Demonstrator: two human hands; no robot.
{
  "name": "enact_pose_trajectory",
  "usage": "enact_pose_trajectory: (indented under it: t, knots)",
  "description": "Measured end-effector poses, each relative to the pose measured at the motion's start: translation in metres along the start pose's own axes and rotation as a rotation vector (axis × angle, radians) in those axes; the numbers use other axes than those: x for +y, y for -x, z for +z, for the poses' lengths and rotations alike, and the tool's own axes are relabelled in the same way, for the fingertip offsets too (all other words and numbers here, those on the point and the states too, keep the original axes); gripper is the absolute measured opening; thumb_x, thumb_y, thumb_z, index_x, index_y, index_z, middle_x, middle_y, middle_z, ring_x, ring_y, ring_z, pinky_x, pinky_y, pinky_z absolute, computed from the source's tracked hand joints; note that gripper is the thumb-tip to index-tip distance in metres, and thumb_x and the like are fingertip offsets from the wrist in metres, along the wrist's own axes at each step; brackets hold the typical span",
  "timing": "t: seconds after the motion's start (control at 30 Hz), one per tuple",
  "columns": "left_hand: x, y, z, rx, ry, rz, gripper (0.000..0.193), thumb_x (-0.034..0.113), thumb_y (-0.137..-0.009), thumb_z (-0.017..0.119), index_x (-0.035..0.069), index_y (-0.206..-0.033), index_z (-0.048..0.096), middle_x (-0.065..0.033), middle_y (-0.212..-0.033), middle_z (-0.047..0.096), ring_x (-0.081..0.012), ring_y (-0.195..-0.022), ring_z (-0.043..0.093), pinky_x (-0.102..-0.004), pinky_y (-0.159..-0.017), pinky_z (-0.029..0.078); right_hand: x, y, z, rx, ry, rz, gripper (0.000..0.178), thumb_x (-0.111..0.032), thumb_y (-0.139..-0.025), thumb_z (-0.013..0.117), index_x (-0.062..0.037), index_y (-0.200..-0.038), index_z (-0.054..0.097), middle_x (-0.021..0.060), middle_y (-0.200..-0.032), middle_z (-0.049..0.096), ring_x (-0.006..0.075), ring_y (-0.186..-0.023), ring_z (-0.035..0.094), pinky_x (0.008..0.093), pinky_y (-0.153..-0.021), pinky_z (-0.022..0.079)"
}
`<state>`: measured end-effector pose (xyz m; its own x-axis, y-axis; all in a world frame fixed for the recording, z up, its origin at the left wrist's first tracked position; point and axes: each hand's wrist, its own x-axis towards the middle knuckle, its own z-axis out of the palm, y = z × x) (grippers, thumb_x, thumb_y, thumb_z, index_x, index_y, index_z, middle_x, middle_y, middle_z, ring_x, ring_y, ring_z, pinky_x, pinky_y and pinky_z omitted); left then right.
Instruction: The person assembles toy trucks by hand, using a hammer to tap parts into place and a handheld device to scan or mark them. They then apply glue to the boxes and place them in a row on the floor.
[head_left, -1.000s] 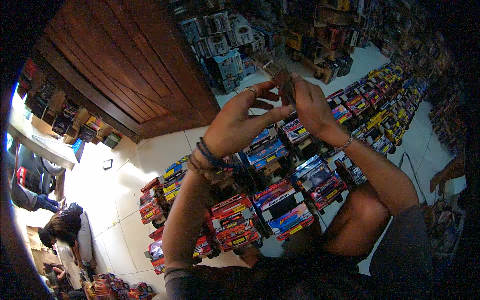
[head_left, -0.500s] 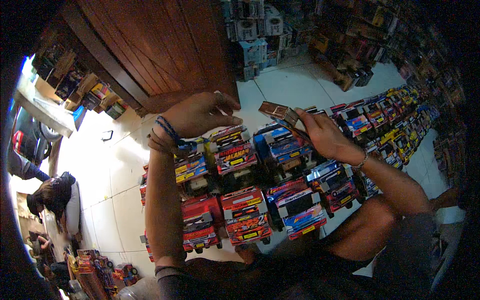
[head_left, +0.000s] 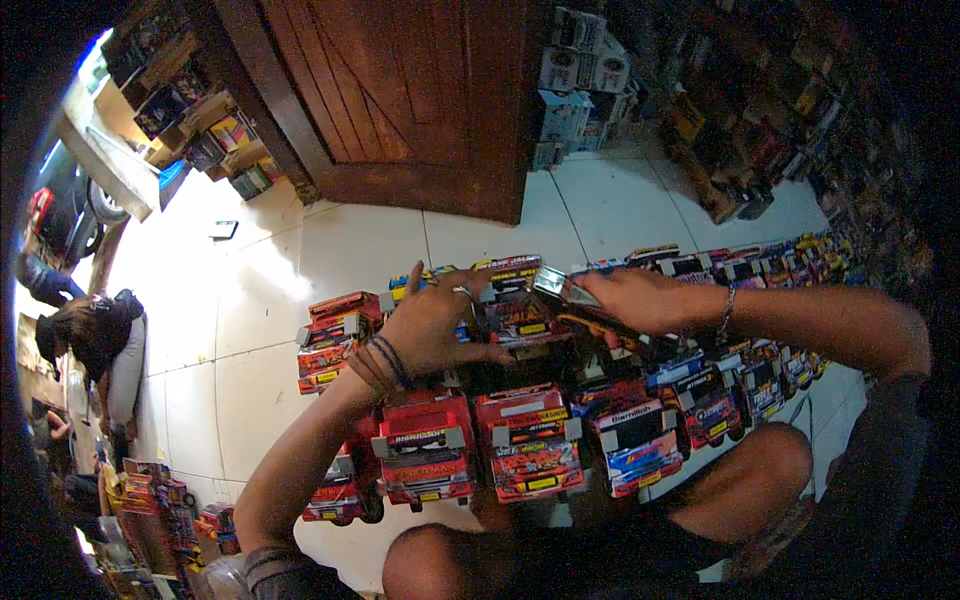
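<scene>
Rows of colourful toy trucks with printed bodies and grey side pieces stand on the tiled floor before me. A red toy truck (head_left: pixel 426 455) and an orange one (head_left: pixel 526 440) are in the near row. My left hand (head_left: pixel 432 318) is spread over the far row, fingers apart, partly covering the trucks there. Whether its fingertips touch them I cannot tell. In my right hand (head_left: pixel 640 300) is a shiny metal hand tool (head_left: pixel 552 284) that looks like a staple gun. Its bright end points left, just above a far-row truck; the fingers hide much of its handle.
A wooden door (head_left: pixel 400 100) stands beyond the trucks. Stacked boxes (head_left: pixel 575 90) and dark piles (head_left: pixel 745 130) fill the far right. At the left a person (head_left: pixel 95 345) sits near more toy trucks (head_left: pixel 150 490). A small flat item (head_left: pixel 223 230) lies on the floor.
Both hands have come lower and nearer the trucks. My left hand has spread over the far row, and the tool has turned so its shiny end faces left. The view has shifted too.
</scene>
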<state>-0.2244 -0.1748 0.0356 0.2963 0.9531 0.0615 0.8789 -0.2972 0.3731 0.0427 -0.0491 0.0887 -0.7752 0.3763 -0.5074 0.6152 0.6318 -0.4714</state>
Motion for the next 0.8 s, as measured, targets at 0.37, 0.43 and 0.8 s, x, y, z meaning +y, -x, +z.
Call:
enact_pose_trajectory:
  t: [0.37, 0.43, 0.8]
  knots:
    - [-0.018, 0.002, 0.026, 0.099, 0.052, 0.051, 0.089, 0.059, -0.081, 0.070, 0.009, -0.148, 0.041, -0.0161, -0.147, 0.047, -0.0341, -0.137, 0.044, -0.0605, -0.117, 0.021, -0.018, -0.016, -0.013, -0.186, -0.108, 0.131, 0.023, -0.025, -0.103, 0.040, -0.0064, -0.107, 0.052, 0.0071, -0.078, 0.068, 0.0213, -0.075, 0.069, 0.0366, -0.063, 0.053]
    - [-0.018, 0.001, 0.027, 0.138, 0.075, 0.067, 0.088, 0.057, -0.080, 0.071, 0.007, -0.146, 0.043, -0.0156, -0.145, 0.048, -0.0337, -0.137, 0.044, -0.0613, -0.116, 0.024, -0.020, -0.022, -0.016, -0.204, -0.044, 0.068, 0.021, -0.024, -0.102, 0.042, -0.0060, -0.107, 0.053, 0.0072, -0.079, 0.068, 0.0221, -0.076, 0.069, 0.0375, -0.064, 0.054]
    - [-0.014, 0.004, 0.034, 0.127, 0.108, 0.035, 0.081, 0.051, -0.081, 0.071, 0.003, -0.141, 0.048, -0.0164, -0.144, 0.049, -0.0331, -0.140, 0.041, -0.0599, -0.115, 0.027, -0.025, -0.032, -0.016, -0.282, -0.374, 0.479, 0.023, -0.022, -0.103, 0.042, -0.0041, -0.116, 0.050, 0.0118, -0.086, 0.070, 0.0245, -0.083, 0.072, 0.0384, -0.073, 0.056]
